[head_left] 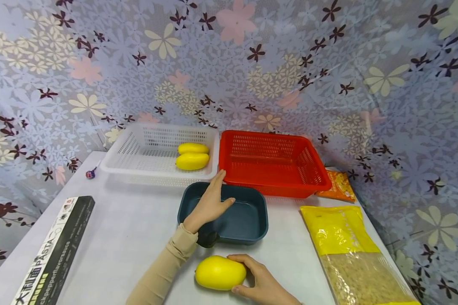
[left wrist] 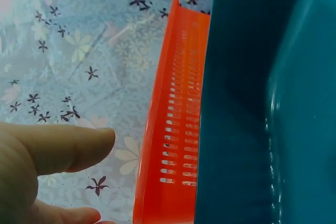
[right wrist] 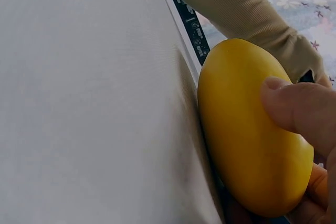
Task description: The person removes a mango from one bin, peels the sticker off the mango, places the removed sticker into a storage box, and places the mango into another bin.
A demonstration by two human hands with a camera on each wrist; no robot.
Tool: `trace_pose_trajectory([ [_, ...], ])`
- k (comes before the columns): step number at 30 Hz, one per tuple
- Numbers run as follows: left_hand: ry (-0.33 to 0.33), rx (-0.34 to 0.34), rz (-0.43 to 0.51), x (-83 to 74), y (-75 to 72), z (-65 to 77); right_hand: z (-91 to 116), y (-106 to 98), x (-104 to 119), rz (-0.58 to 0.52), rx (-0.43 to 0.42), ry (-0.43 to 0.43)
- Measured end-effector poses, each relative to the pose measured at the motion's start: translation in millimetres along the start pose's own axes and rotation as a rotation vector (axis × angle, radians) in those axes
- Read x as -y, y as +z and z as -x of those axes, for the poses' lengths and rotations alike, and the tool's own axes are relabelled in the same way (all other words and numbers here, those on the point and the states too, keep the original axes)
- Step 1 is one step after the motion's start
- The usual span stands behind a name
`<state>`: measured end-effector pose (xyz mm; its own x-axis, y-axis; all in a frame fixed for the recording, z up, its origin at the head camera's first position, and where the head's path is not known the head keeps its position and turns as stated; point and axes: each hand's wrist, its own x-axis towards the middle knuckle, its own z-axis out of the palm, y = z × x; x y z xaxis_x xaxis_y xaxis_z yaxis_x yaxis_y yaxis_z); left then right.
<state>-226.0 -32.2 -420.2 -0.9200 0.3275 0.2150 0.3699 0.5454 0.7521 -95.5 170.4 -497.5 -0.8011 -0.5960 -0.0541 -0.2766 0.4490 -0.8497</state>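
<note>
A yellow mango (head_left: 220, 273) lies at the front of the table, its right end held by my right hand (head_left: 262, 280) between thumb and fingers. The right wrist view shows the thumb pressed on the side of the mango (right wrist: 247, 129). My left hand (head_left: 210, 202) reaches over the dark blue basin (head_left: 248, 216), fingers extended toward the baskets and thumb spread, holding nothing. Beyond its fingertips, two more yellow mangoes (head_left: 192, 161) lie in the right part of the white basket (head_left: 145, 173). In the left wrist view the wall of the basin (left wrist: 236, 103) fills the right side.
A red basket (head_left: 267, 186) stands right of the white one, behind the basin. To the right lie a yellow bag (head_left: 339, 237) and an orange packet (head_left: 337, 185). A long pasta box (head_left: 57, 250) and a lollipop (head_left: 90, 173) lie at left. A floral curtain (head_left: 229, 76) hangs behind.
</note>
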Motion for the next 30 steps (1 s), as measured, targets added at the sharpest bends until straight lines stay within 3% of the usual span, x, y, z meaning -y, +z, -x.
trace_pose_trajectory([
  [10, -0.039, 0.024, 0.013, -3.3, 6.5, -23.9, -0.3, -0.2, -1.8, 0.005, -0.018, -0.038],
  [21, -0.128, -0.060, 0.088, -2.5, 19.8, -37.5, 0.5, 0.3, -1.4, -0.027, -0.006, -0.035],
  [30, -0.121, -0.070, 0.019, 2.9, 24.6, -47.5, 0.6, -1.6, 1.6, -0.033, 0.008, -0.004],
])
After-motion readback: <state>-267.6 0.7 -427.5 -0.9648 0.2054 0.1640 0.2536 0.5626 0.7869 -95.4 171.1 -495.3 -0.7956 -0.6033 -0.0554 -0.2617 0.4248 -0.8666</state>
